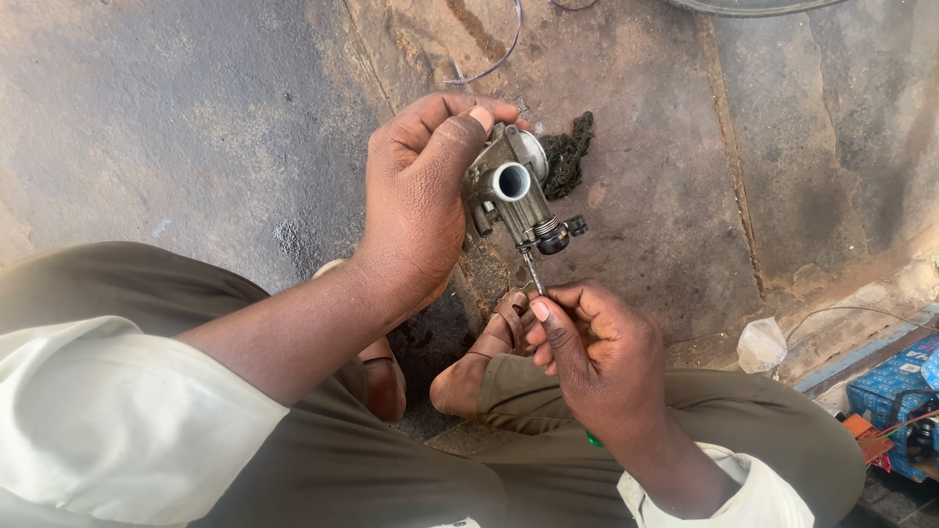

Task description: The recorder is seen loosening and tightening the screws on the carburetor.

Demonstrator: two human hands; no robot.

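So, left hand (pixel 416 200) wrapped tight round a grimy metal carburetor (pixel 514 194), held up over the concrete floor (pixel 196 127), right hand (pixel 597 357) pinched shut on a thin screwdriver (pixel 533 274), tip poking into the carburetor's underside, dark greasy rag (pixel 570 152) lying just behind.

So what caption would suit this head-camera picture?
Left hand grips a small metal carburetor while the right hand holds a screwdriver to it.

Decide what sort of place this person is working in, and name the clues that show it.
Probably an informal roadside or yard repair workshop. The person squats over an oil-stained concrete floor, the left hand holding a small metal carburetor, the right hand a screwdriver; a greasy rag lies nearby.
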